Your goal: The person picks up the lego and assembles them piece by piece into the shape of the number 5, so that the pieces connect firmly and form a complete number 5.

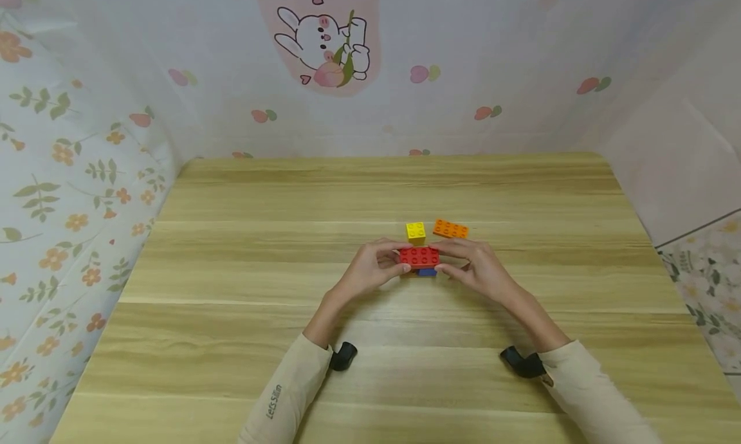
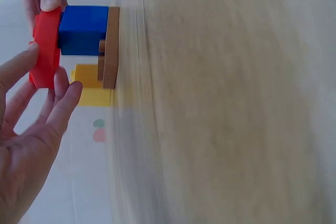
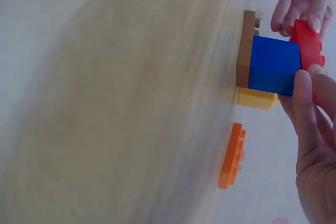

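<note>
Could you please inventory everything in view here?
table: one, wood-toned, centre
brown brick: one, brown, on the table
blue brick: one, blue, on the brown brick
red brick: one, red, over the blue brick
yellow brick: one, yellow, beyond the red brick
orange brick: one, orange, right of the yellow
sheeting: count unclear, pale, patterned, around the table
sleeves: two, beige, on the forearms
wrist mounts: two, black, by the sleeves
left hand: one, bare, holding the red's left end
right hand: one, bare, holding the red's right end

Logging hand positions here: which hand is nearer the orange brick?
The right hand: it is on the near side of the orange brick, holding the right end of the red brick; the left hand is farther left, at the red brick's other end.
</note>
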Available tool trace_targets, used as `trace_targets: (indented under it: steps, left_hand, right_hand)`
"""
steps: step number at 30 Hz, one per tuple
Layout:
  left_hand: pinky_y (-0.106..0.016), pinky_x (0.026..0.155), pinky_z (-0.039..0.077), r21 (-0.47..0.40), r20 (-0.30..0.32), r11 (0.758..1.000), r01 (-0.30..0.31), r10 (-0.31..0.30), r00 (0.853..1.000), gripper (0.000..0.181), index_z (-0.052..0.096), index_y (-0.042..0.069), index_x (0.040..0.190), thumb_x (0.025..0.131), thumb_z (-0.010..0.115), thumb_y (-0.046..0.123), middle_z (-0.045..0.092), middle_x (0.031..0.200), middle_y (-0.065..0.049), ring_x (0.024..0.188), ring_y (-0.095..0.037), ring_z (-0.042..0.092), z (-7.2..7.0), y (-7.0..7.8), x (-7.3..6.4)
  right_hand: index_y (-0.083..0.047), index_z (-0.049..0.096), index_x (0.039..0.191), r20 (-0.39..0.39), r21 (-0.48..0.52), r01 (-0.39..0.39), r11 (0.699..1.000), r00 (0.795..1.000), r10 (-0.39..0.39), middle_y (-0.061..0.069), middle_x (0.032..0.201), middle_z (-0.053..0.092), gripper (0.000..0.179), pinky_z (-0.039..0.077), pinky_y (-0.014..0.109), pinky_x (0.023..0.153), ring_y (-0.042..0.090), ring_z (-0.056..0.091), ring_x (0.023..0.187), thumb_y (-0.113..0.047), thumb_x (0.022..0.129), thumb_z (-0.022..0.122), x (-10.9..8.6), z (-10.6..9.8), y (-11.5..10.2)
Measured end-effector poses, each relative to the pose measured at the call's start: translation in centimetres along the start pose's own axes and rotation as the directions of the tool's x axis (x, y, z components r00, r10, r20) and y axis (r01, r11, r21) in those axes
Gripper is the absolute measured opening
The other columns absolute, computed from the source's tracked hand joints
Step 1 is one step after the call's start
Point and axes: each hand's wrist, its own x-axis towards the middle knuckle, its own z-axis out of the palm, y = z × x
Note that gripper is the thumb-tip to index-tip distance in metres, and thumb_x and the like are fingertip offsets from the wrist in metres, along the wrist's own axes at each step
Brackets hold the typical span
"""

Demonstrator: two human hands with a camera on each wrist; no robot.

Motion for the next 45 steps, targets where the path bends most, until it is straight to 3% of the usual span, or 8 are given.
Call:
trace_targets:
  steps: [7,20,27,33,38,45]
  left_hand:
    - [-0.024,0.077,0.052,0.021,0.003,1.0,-0.005,0.005,1.0,0.034,0.063,-0.002,0.116,0.083,0.068,0.0,0.057,0.107,-0.011,0.088,-0.019,0.059,0.0,0.2,-0.1]
    - [-0.026,0.08,0.051,-0.005,0.018,0.999,0.048,-0.048,0.999,0.034,0.063,0.002,0.117,0.083,0.069,0.005,0.058,0.109,-0.011,0.09,-0.023,0.059,0.0,0.2,0.1]
    - [-0.028,0.08,0.051,0.007,0.039,0.996,0.088,-0.088,0.995,0.036,0.059,-0.004,0.119,0.085,0.066,0.001,0.058,0.116,-0.018,0.096,-0.031,0.059,-0.3,3.4,-0.7]
    - [-0.03,0.084,0.05,-0.02,0.052,0.998,0.058,-0.057,0.997,0.037,0.057,-0.005,0.122,0.086,0.065,0.001,0.059,0.117,-0.02,0.101,-0.033,0.059,-0.4,3.0,-0.8]
    - [-0.032,0.083,0.05,-0.122,0.078,0.988,0.098,-0.089,0.993,0.039,0.054,-0.004,0.124,0.087,0.063,0.002,0.056,0.122,-0.019,0.105,-0.033,0.058,-0.4,2.7,-0.8]
    - [-0.052,0.089,0.044,-0.291,0.147,0.947,0.137,-0.098,0.984,0.048,0.041,-0.005,0.135,0.09,0.057,0.001,0.047,0.129,-0.022,0.106,-0.044,0.054,-0.4,1.5,-0.8]
  right_hand:
    - [-0.004,0.064,0.117,-0.011,-0.018,0.004,1.0,1.0,-0.005,0.019,0.119,0.06,0.039,0.053,0.019,0.059,0.032,0.064,0.094,-0.006,0.079,0.073,-0.1,0.2,0.3]
    - [-0.003,0.066,0.115,-0.004,-0.002,-0.027,1.0,1.0,0.027,0.015,0.116,0.062,0.038,0.054,0.024,0.062,0.031,0.061,0.099,-0.008,0.078,0.074,-0.1,-0.2,0.0]
    - [-0.003,0.067,0.113,-0.025,-0.018,0.009,1.0,1.0,-0.01,0.014,0.113,0.063,0.039,0.055,0.031,0.064,0.029,0.061,0.094,-0.007,0.075,0.076,-0.1,0.0,0.4]
    - [-0.005,0.068,0.112,-0.036,-0.032,0.019,0.999,0.999,-0.02,0.011,0.109,0.065,0.039,0.054,0.033,0.064,0.026,0.062,0.085,-0.008,0.075,0.077,0.1,0.1,0.6]
    - [-0.004,0.066,0.113,0.002,-0.021,-0.05,0.999,0.999,0.05,0.01,0.104,0.066,0.04,0.053,0.023,0.058,0.023,0.061,0.081,-0.01,0.075,0.078,0.3,0.2,0.5]
    - [-0.006,0.063,0.113,0.056,-0.041,-0.107,0.993,0.992,0.109,0.003,0.094,0.064,0.042,0.047,0.024,0.05,0.016,0.054,0.069,-0.011,0.075,0.077,0.7,0.1,0.3]
